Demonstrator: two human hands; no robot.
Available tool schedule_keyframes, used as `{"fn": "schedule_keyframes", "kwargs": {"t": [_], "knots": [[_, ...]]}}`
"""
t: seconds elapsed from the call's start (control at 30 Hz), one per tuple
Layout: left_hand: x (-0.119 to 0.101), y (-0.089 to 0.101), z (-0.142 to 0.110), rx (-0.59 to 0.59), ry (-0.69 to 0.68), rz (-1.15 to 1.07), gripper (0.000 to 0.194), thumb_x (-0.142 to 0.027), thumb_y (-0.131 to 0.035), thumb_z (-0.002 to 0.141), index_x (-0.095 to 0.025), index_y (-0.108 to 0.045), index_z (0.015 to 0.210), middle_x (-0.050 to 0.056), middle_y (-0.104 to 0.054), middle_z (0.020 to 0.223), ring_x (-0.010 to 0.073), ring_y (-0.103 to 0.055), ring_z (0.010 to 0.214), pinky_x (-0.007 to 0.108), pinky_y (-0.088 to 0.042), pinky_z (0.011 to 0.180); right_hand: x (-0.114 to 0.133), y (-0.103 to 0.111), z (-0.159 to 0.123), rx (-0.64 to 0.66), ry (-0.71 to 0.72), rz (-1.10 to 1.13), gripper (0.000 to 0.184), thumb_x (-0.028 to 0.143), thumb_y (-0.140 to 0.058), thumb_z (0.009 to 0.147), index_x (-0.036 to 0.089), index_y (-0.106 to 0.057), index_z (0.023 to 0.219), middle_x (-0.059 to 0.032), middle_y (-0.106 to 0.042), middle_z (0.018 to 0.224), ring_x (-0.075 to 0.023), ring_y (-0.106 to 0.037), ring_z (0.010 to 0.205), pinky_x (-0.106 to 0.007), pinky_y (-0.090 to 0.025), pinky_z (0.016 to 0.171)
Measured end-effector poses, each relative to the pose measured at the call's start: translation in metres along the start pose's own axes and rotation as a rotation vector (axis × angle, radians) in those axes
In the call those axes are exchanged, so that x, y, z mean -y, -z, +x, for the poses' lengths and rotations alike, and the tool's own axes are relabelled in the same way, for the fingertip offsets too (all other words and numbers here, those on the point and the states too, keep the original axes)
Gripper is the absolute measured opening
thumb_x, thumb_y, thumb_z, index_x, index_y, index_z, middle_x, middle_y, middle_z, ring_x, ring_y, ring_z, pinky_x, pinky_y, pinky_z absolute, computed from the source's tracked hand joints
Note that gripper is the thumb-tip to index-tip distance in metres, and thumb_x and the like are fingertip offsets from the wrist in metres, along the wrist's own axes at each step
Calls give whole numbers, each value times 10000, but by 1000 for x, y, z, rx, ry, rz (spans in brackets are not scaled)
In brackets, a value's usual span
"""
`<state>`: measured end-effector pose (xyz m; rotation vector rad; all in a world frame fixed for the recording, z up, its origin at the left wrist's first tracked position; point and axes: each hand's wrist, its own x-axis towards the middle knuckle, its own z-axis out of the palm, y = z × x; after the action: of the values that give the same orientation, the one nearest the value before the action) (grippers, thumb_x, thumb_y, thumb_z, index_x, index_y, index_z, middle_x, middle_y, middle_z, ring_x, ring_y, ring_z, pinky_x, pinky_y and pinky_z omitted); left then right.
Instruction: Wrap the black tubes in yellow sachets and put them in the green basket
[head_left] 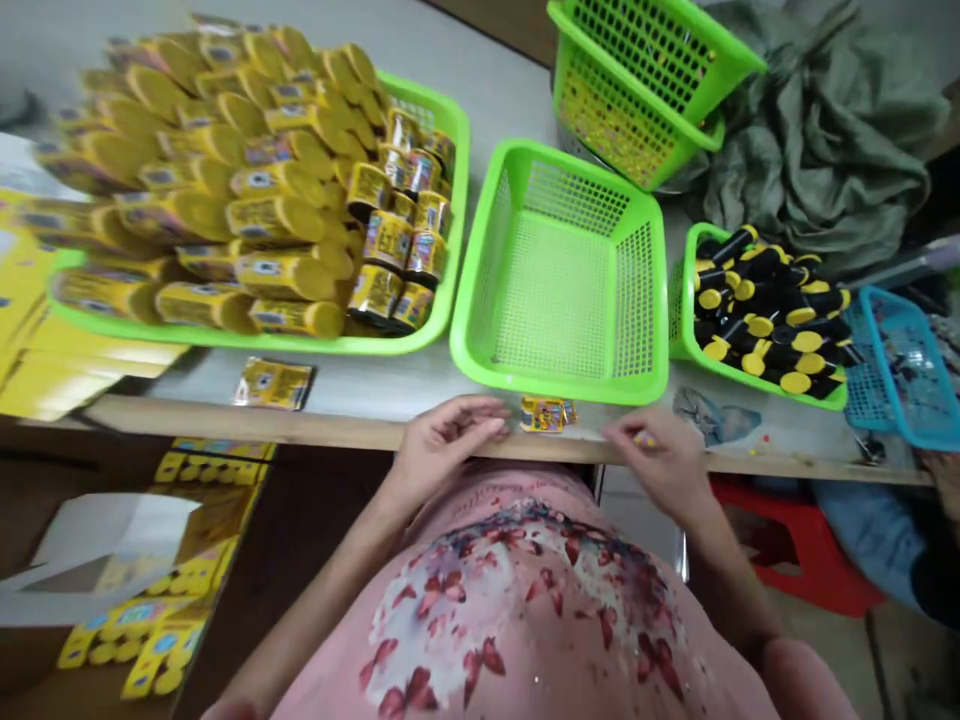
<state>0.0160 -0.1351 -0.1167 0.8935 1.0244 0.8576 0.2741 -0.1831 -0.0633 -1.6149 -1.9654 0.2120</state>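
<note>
My left hand rests at the table's front edge with its fingers curled together, fingertips just left of a small yellow printed label lying flat on the table. My right hand is on the other side of the label, fingers bent in a pinch around a tiny yellow thing I cannot name. Directly behind both hands stands an empty green mesh basket.
A wide green tray at left is piled with yellow labelled tubes. A small green basket at right holds black tubes with yellow caps. Stacked green baskets, a grey-green cloth, a blue basket and a loose label are around. Another person's hand shows at far right.
</note>
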Motion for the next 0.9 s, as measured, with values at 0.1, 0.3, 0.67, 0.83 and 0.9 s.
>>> {"fn": "schedule_keyframes", "kwargs": {"t": [0.1,0.3,0.67,0.83,0.9], "knots": [[-2,-6,3,-23,-12,45,317,-419,-856,696,-197,-752,898,51,-792,844,194,-728,748,348,-594,812,-10,-39,-17,128,50,-90,171,307,-602,969,218,-747,976,-47,-737,802,-185,-668,730,-308,-514,671],[-1,-18,-3,-172,-3,88,327,-445,-845,710,-199,-757,906,34,-770,825,190,-700,746,332,-569,805,-19,-73,-4,285,81,-133,338,123,-607,918,270,-729,1197,-44,-759,886,-196,-672,715,-299,-475,619],[-3,-42,3,31,-270,510,184,-385,-726,833,-227,-805,884,38,-701,795,203,-616,783,303,-489,794,11,-49,-12,37,318,-223,281,182,-502,999,164,-720,1176,-27,-618,653,-180,-538,648,-344,-381,589],[0,-43,7,31,83,117,223,-407,-832,709,-192,-771,706,7,-704,664,140,-582,582,242,-482,602,-2,-20,-4,-142,215,-184,249,234,-563,985,200,-704,1187,-40,-729,805,-179,-623,725,-334,-484,675],[-1,-43,8,-17,172,46,242,-379,-896,608,-189,-779,702,2,-717,650,116,-566,514,228,-484,564,-30,3,3,-316,93,-223,219,230,-573,974,212,-713,1141,-61,-762,909,-192,-663,794,-342,-521,752]]}}
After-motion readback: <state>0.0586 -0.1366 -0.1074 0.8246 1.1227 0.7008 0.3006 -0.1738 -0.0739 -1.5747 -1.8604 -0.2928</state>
